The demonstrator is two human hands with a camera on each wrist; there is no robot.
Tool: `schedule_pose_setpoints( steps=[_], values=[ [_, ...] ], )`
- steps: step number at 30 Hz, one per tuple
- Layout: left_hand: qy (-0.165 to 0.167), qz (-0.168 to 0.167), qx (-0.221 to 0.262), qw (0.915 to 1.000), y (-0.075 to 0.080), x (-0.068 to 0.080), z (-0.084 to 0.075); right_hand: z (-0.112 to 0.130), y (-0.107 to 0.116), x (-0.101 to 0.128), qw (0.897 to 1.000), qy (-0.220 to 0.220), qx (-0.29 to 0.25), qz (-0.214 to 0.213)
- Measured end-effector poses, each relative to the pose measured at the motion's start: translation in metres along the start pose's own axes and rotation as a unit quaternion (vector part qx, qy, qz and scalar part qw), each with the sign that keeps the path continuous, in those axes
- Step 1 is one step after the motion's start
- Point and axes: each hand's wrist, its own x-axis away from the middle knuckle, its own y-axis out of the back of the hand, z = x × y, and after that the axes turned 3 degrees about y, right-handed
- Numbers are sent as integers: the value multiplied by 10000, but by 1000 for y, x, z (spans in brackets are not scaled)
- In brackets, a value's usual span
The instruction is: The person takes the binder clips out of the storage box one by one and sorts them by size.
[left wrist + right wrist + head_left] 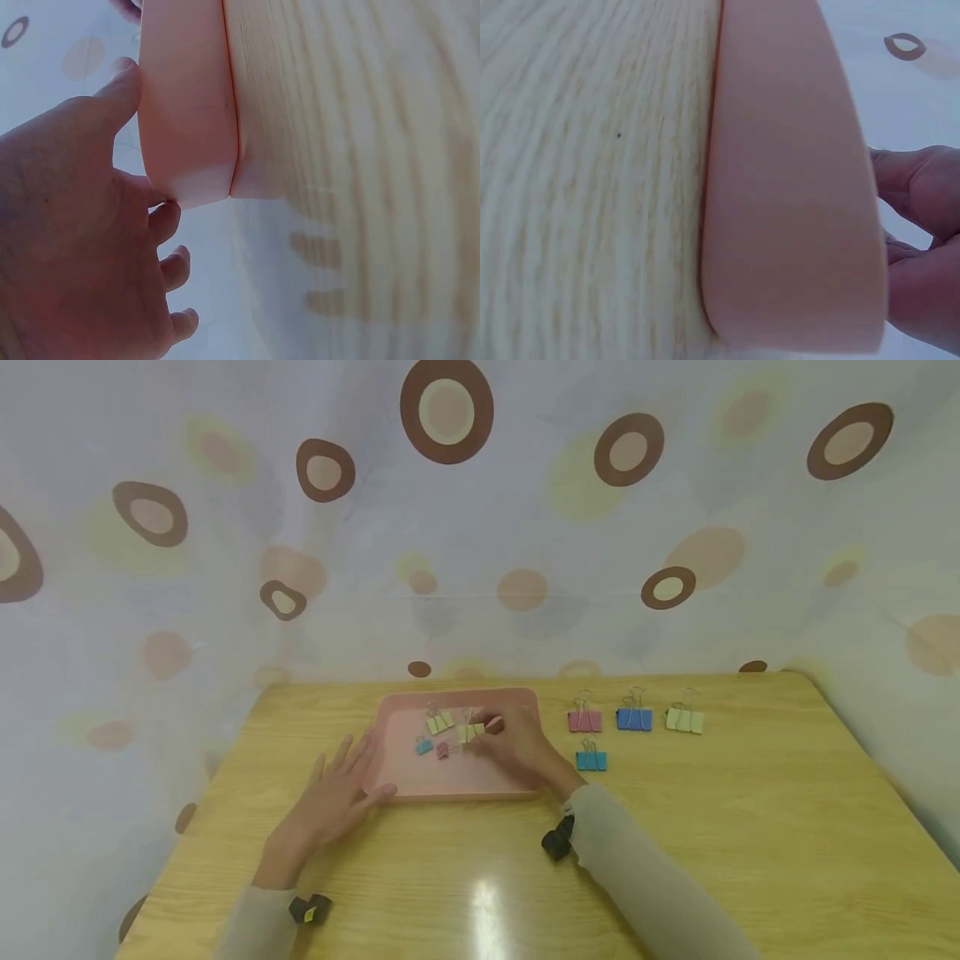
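A pink tray (pixel 457 781) sits on the wooden table. Inside it lie two yellow binder clips (pixel 439 721), a small blue clip (pixel 423 745) and a small pink clip (pixel 443 749). My right hand (pixel 501 732) reaches into the tray, its curled fingers pinching the second yellow clip (pixel 471 732). My left hand (pixel 341 785) lies flat on the table with straight fingers, thumb against the tray's front left corner. In the left wrist view the thumb (pixel 120 90) presses the tray wall (pixel 187 112). The right wrist view shows the tray's outer wall (pixel 787 210) and curled fingers (pixel 922 225); the clip is hidden.
Right of the tray, several larger clips lie on the table: pink (pixel 584 720), blue (pixel 633 718) and pale yellow (pixel 685 720) in a row, a teal one (pixel 591 760) in front. A spotted curtain (pixel 480 527) hangs behind and beside the table.
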Motion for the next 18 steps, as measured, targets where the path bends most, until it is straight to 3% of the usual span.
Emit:
schedule_pose_setpoints(
  steps=[3,11,18],
  values=[
    [3,16,41,10000,0,0,0,1,6,6,9995,82,-311,-18],
    [14,22,-9,10000,1,0,-3,1,27,23,9996,114,92,-221],
    [69,-29,-12,10000,1,0,-2,-1,44,39,9988,405,-24,-275]
  ],
)
